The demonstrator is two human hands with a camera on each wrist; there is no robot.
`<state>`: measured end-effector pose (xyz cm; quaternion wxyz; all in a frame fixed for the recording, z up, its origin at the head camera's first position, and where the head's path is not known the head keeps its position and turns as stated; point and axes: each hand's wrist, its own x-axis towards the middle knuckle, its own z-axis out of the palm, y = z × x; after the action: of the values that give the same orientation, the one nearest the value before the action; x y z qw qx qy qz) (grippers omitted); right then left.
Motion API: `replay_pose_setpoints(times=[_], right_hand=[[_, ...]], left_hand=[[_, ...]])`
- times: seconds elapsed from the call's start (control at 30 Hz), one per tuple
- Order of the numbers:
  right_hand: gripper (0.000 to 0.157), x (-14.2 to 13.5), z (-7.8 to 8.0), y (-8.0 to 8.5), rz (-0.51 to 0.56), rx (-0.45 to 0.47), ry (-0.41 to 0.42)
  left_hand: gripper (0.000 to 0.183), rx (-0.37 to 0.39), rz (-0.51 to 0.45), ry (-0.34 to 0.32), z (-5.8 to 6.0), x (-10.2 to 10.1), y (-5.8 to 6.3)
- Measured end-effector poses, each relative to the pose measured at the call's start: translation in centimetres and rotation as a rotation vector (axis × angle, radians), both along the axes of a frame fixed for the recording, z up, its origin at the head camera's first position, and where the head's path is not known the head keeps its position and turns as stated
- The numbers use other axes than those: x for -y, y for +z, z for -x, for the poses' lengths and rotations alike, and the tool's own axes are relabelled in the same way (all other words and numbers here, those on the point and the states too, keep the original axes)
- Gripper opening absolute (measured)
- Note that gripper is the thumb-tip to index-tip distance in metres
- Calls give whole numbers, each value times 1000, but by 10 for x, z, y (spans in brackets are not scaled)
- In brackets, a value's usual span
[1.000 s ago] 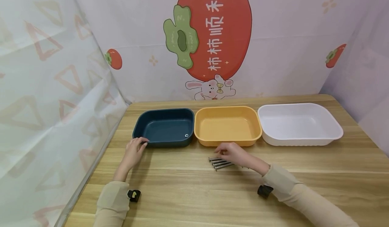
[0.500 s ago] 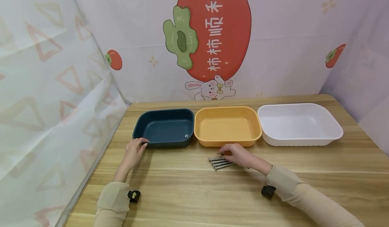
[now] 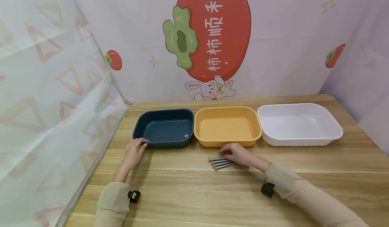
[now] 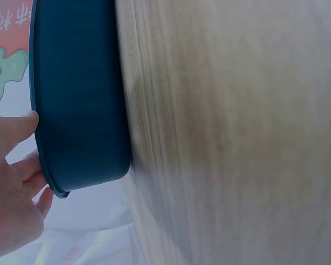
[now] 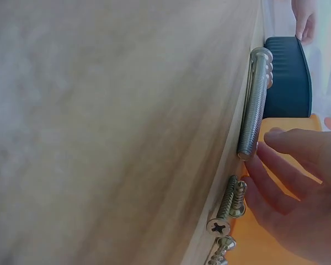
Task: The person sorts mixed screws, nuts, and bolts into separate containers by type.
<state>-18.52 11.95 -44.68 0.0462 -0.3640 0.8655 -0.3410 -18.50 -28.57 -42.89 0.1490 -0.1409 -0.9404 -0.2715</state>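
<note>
My left hand (image 3: 134,151) holds the near left rim of the dark teal tray (image 3: 165,144), thumb and fingers on either side of the rim in the left wrist view. A small metal nut (image 3: 186,136) lies inside that tray. In front of the yellow tray (image 3: 228,143), my right hand (image 3: 238,153) bends over several long bolts (image 3: 223,165). A small ring-like nut (image 3: 222,155) shows between its thumb and fingertips, which appear to pinch it; in the right wrist view the nut is mostly hidden. Shorter cross-head screws (image 5: 219,226) lie beneath the right hand.
A white tray (image 3: 301,141) stands right of the yellow one, the three trays side by side at the back of the wooden table (image 3: 182,193). Printed cloth (image 3: 136,75) hangs behind and at both sides.
My right hand has shifted slightly right over the bolts, and the nut at its fingertips has come into view. My left hand stays on the teal tray's rim.
</note>
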Motion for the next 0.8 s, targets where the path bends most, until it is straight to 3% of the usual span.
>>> replay_pose_setpoints(times=[0.23,0.8], right_hand=[[20,2,2,0,-9,-20,25],[17,4,2,-2,-27,-30,-1]], left_hand=[[10,4,0,-6,-1,0,0],[10,4,-7,-3,-1,0,1]])
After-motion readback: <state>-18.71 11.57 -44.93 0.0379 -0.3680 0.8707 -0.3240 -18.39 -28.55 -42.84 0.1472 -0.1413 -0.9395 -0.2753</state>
